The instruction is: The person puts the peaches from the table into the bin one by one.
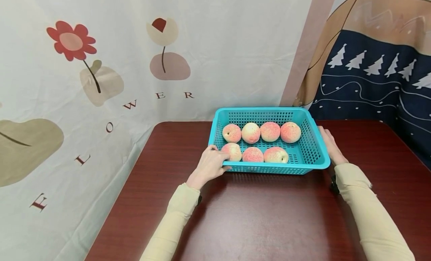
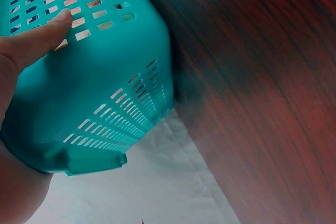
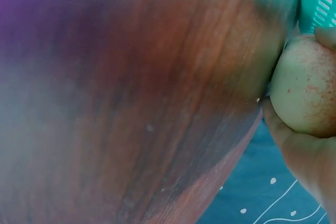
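Note:
A turquoise plastic basket with slotted walls sits at the back of the table and holds several peaches in two rows. At its front left corner, my left hand grips the rim; the left wrist view shows the thumb against the outer wall. Just outside the basket's right side is my right hand, low by the tabletop. In the right wrist view it holds another peach, with the basket wall close by. The basket's side hides that peach from the head view.
The dark reddish-brown table reaches forward from the basket. Behind it hangs a pale cloth with printed flowers and letters. To the right is a navy cloth with white trees.

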Tool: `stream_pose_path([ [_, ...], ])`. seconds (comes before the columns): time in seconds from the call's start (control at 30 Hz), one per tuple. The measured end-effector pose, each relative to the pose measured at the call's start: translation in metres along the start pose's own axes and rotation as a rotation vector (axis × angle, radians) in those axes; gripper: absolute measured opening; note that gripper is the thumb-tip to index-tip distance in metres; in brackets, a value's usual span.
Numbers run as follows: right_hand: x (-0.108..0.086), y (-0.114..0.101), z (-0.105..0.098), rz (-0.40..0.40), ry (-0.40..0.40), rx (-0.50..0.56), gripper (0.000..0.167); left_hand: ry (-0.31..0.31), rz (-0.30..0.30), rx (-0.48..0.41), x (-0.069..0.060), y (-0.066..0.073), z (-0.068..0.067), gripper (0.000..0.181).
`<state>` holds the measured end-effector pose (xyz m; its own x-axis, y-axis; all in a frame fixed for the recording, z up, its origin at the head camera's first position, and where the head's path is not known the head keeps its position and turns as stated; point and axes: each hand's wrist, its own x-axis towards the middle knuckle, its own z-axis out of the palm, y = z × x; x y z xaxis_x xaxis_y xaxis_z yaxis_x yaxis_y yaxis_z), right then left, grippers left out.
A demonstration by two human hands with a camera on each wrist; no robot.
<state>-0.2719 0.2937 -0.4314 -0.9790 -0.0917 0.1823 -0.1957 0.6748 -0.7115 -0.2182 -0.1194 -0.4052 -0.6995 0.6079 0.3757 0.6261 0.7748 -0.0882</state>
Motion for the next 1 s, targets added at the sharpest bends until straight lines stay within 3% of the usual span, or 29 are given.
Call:
stream_pose_path([
  [0.3,0.003,0.003,-0.011,0.17,0.09,-0.138,0.059,0.006,0.0,-0.005,0.0,0.0,0.002,0.042],
  [0.47,0.005,0.0,-0.026,0.204,0.151,-0.159,0.071,0.012,0.003,-0.005,0.0,0.0,0.001,0.043],
  [0.67,0.007,-0.012,-0.045,0.205,0.209,-0.151,0.072,0.002,-0.002,-0.004,0.0,0.0,0.0,0.043],
  [0.8,0.008,-0.028,-0.054,0.16,0.251,-0.153,0.071,-0.002,-0.003,-0.011,0.0,-0.001,0.001,0.043],
  [1.0,0.007,-0.058,-0.056,0.065,0.203,-0.172,0.071,-0.001,-0.003,-0.014,0.0,-0.001,0.0,0.042],
])
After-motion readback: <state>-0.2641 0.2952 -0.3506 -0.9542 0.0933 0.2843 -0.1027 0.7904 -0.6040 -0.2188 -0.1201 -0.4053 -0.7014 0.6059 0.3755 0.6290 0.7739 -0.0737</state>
